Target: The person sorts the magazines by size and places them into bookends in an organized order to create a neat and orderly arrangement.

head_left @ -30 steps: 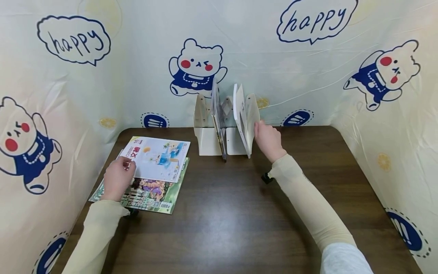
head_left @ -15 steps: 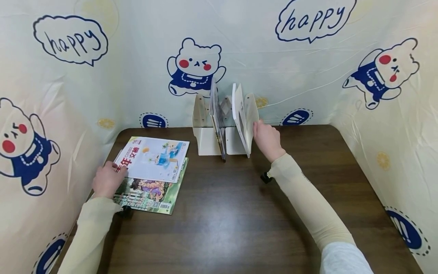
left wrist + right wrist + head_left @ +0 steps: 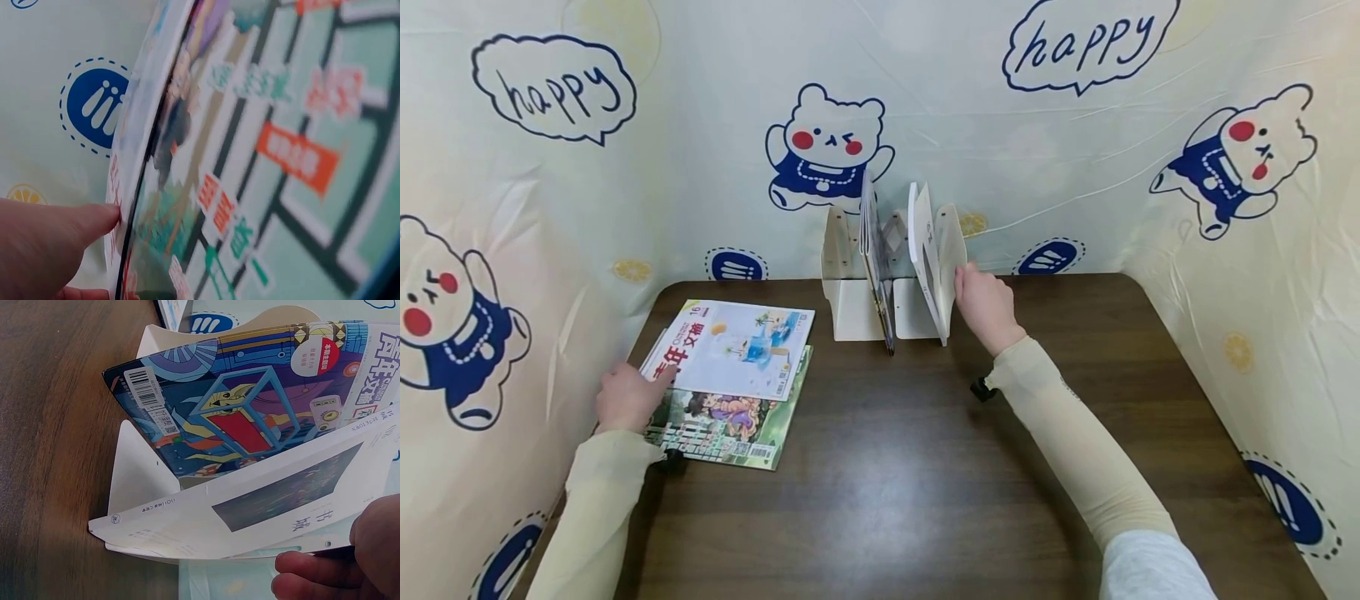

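My left hand (image 3: 631,396) is at the left side of a white magazine (image 3: 748,350), its thumb (image 3: 94,224) stretched onto the red lettering. The other fingers bend down by the left edge, mostly hidden. Under the white magazine lies a larger green one (image 3: 786,417), partly covered. My right hand (image 3: 988,308) grips the right side panel of a white book rack (image 3: 859,310), fingers curled at the panel's edge. Inside the rack a white book (image 3: 181,515) leans near that panel. A colourful blue-purple magazine (image 3: 187,425) stands further left in it.
The dark wooden table (image 3: 865,467) has rounded back corners. Behind and at both sides hangs a pale printed curtain (image 3: 715,158) with bears and lettering. The rack stands at the table's back edge, near the curtain.
My left hand has slid left and slightly toward me, from on top of the white magazine to its left edge, uncovering more red lettering. The magazines and my right hand stay put.
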Motion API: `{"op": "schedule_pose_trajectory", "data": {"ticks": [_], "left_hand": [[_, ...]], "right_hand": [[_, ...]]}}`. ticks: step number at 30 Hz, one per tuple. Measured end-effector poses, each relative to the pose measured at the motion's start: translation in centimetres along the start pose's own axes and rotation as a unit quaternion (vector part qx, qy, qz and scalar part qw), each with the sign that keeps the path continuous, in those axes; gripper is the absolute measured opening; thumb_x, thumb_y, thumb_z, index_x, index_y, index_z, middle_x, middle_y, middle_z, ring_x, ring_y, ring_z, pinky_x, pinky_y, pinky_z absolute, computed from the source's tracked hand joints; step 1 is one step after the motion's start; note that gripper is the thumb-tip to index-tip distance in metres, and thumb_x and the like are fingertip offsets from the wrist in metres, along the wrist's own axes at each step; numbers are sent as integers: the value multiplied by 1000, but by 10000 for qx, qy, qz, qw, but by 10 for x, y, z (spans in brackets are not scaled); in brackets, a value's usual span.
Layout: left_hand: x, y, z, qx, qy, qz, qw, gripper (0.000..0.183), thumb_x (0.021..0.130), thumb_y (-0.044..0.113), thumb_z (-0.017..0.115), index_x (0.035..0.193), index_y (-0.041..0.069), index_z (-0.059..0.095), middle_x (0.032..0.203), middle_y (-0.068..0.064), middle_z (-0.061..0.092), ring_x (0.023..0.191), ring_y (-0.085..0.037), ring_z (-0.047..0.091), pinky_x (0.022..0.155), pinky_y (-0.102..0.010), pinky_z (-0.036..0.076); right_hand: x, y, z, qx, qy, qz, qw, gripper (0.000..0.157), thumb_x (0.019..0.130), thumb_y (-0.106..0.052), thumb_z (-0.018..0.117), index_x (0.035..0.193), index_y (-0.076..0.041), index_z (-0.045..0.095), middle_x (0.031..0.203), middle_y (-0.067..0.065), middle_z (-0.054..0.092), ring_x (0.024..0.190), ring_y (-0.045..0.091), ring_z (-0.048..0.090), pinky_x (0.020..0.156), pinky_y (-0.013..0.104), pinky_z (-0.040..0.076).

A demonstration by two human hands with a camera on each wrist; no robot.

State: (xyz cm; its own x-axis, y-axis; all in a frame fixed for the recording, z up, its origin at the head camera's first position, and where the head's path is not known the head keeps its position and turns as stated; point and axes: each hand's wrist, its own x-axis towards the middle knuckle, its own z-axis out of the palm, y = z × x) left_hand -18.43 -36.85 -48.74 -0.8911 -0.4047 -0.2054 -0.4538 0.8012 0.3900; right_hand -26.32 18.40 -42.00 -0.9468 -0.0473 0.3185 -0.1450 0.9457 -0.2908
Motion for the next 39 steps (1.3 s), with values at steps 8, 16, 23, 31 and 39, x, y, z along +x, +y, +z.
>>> {"op": "schedule_pose_trajectory", "data": {"ticks": [8,16,23,31,39], "left_hand": [[1,-6,-7,293,-236,21,9993,104,98,70,48,129,-29,35,116,-45,45,106,-61,53,82,-66,48],[6,-13,-7,-32,-288,-11,9996,99,95,70,55,127,-22,39,111,-38,50,95,-48,56,73,-54,50],[10,-18,-1,-1140,82,-52,9934,79,99,52,62,136,-12,32,117,-32,47,99,-43,49,79,-50,44],[9,-12,-3,-1895,233,-311,9811,71,101,48,60,137,-13,47,122,-28,53,99,-34,52,77,-41,43],[13,6,-4,-4679,24,-349,8831,19,103,17,48,111,3,37,89,-4,62,58,-8,68,58,-25,60]], "right_hand": [[0,1,0,1,30,-43,10000,39,113,-26,40,91,2,57,73,25,67,65,46,68,53,57,53],[-1,2,2,-48,8,-8,10000,39,113,-26,39,93,2,57,72,24,66,64,45,68,53,56,53],[-1,-1,0,-30,-1,-37,10000,38,113,-25,39,94,3,57,73,24,67,65,45,68,54,56,54],[0,-2,-1,6,1,-59,10000,38,113,-25,39,93,3,57,72,25,67,64,45,68,53,56,53],[0,0,0,-1,-3,11,10000,38,113,-26,39,93,2,57,73,25,67,65,45,68,54,56,54]]}}
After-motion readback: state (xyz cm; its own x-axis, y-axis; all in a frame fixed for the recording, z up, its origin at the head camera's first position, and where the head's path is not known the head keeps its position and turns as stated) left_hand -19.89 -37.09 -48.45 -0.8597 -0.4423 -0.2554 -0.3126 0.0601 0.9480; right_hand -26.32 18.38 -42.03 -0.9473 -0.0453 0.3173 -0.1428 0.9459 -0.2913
